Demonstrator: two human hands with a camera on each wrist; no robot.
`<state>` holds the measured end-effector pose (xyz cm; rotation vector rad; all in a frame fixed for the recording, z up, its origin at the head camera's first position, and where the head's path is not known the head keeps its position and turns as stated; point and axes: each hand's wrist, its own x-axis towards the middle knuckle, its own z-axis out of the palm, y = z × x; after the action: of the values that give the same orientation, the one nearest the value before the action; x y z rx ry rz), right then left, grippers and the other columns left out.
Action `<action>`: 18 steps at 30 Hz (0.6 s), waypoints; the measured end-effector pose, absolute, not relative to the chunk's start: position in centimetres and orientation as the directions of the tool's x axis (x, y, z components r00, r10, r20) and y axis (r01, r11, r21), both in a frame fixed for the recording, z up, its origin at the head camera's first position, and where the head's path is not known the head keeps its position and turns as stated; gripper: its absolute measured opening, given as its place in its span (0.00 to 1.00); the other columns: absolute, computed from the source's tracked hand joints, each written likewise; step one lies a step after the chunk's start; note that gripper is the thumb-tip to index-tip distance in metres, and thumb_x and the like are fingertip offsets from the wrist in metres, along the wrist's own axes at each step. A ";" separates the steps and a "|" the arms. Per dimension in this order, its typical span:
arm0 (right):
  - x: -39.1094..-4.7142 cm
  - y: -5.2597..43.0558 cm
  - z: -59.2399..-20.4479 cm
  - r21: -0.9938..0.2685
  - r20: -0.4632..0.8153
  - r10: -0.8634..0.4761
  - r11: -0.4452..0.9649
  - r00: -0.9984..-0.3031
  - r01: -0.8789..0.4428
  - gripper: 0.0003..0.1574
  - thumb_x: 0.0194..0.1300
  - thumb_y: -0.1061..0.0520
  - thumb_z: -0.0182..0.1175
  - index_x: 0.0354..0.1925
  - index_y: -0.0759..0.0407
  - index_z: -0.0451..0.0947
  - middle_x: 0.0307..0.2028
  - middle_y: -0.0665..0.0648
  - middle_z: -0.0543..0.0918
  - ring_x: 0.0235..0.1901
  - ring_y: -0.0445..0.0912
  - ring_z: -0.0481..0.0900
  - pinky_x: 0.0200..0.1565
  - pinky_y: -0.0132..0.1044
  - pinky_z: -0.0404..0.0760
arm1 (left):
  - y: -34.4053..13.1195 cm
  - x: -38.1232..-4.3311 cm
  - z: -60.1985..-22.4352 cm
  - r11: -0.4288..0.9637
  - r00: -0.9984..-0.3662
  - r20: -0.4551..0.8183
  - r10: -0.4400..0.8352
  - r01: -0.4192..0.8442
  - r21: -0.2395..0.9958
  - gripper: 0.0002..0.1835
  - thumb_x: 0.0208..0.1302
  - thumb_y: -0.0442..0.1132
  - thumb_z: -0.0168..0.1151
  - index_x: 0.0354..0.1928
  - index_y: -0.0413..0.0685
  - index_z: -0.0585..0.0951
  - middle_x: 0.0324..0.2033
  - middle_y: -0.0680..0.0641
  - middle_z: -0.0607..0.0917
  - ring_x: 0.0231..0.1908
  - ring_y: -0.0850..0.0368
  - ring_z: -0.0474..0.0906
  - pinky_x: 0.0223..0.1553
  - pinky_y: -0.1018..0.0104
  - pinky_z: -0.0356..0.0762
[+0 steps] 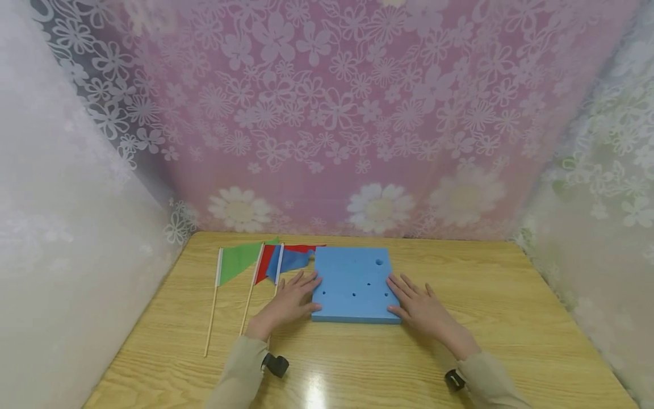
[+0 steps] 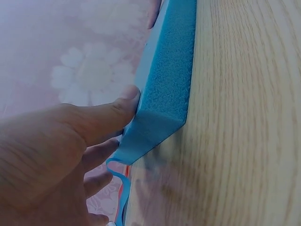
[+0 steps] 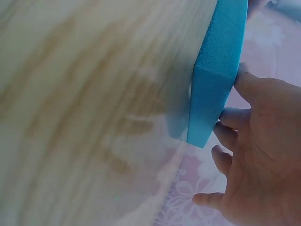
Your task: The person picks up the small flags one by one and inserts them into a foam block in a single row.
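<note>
A flat, square blue foam block (image 1: pixel 347 272) with several small holes in its top lies on the wooden table. At its left edge rests my left hand (image 1: pixel 292 300), fingers extended and thumb near the front corner. My right hand (image 1: pixel 423 309) touches the opposite edge with spread, mostly straight fingers. In the left wrist view, the thumb lies along the top edge of the foam block (image 2: pixel 169 70). The right wrist view shows the thumb and fingertips at the side of the block (image 3: pixel 211 94), the little finger apart from it.
Left of the block lie a green flag (image 1: pixel 237 262), a red flag (image 1: pixel 263 262) and a blue flag (image 1: pixel 295 260) on thin wooden sticks, partly overlapping. The left forearm crosses the lower stick ends. Flowered curtains (image 1: pixel 357 113) enclose the table (image 1: pixel 511 318) at the back and sides.
</note>
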<state>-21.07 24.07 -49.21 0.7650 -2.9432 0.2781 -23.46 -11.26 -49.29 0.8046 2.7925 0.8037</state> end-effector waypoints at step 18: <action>-20.8 23.8 -48.6 -0.169 0.111 -0.476 0.856 -0.873 -0.488 0.40 0.76 0.43 0.56 0.76 0.61 0.61 0.75 0.62 0.63 0.74 0.63 0.59 0.65 0.76 0.57 | -14.7 -22.4 -48.0 0.770 -0.959 0.281 0.029 0.200 0.606 0.04 0.67 0.34 0.67 0.41 0.43 0.87 0.34 0.47 0.89 0.33 0.52 0.86 0.33 0.59 0.84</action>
<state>-20.82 23.84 -48.64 0.7702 -2.9636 0.2963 -22.40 -14.66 -47.98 0.2110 3.1944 1.1427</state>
